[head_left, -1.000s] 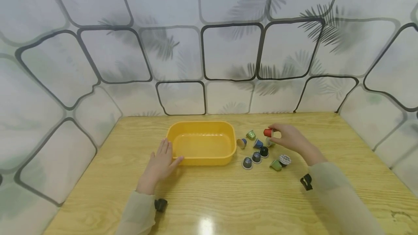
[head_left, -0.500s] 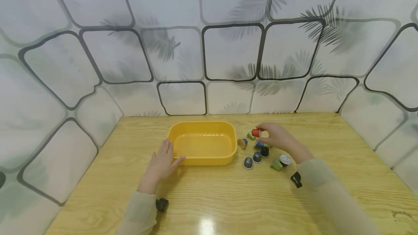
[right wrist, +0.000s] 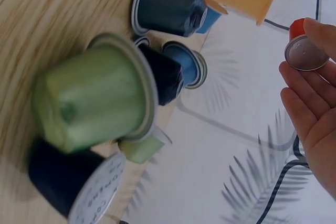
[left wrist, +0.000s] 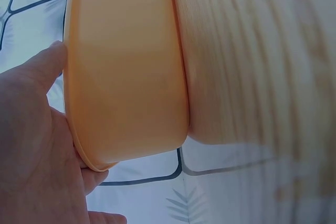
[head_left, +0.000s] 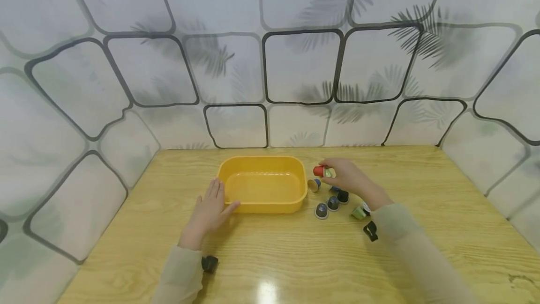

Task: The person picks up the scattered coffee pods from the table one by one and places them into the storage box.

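Observation:
My right hand [head_left: 348, 176] pinches a red coffee capsule [head_left: 319, 171] between thumb and fingers, just right of the yellow plastic tub [head_left: 266, 208]. In the right wrist view the capsule's silver lid [right wrist: 306, 53] faces the camera. My left hand [head_left: 206, 215] rests on the tub's left end with straight fingers, thumb at the front rim. The left wrist view shows that hand [left wrist: 37, 129] against the tub's outer wall [left wrist: 126, 66]. Under and near my right hand lie a blue capsule with a tan lid [head_left: 314, 185], a black capsule [head_left: 343, 196] and a partly hidden blue capsule [head_left: 335, 188].
More capsules lie right of the tub: two grey-blue ones, the nearer capsule [head_left: 321, 210] upright, and a green capsule [head_left: 359, 212] beside a dark white-lidded capsule [right wrist: 68, 182]. The wooden table [head_left: 270, 252] meets a patterned backdrop [head_left: 295, 125] behind.
My right hand has moved left with the red capsule, from over the capsules to near the tub's right rim. The left hand has stayed in place.

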The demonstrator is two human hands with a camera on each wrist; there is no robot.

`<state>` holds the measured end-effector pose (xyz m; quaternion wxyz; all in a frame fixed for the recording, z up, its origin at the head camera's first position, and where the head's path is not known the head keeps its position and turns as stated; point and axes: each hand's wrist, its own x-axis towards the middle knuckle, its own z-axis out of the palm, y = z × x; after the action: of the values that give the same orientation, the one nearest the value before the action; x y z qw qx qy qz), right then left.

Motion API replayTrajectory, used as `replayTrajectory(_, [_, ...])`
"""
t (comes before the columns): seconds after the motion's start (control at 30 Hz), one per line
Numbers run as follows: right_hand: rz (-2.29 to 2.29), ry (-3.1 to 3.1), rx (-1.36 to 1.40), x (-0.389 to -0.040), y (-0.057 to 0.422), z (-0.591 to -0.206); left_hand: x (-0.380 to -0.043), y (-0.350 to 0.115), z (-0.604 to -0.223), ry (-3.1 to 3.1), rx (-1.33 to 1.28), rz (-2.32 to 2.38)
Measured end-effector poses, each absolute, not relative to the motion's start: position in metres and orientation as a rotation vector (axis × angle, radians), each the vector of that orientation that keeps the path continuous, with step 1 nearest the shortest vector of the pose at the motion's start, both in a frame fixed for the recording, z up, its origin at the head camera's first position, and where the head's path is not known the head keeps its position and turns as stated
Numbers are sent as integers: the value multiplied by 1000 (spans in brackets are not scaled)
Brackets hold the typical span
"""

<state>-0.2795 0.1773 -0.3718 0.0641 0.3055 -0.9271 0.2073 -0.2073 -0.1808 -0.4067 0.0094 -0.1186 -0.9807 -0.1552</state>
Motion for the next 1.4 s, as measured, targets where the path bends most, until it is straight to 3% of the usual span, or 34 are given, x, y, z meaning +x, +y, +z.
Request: replayTrajectory(1.4, [647,-2821,1122,-287,95,-385,-207,-182,-407,-3076,-362,-501])
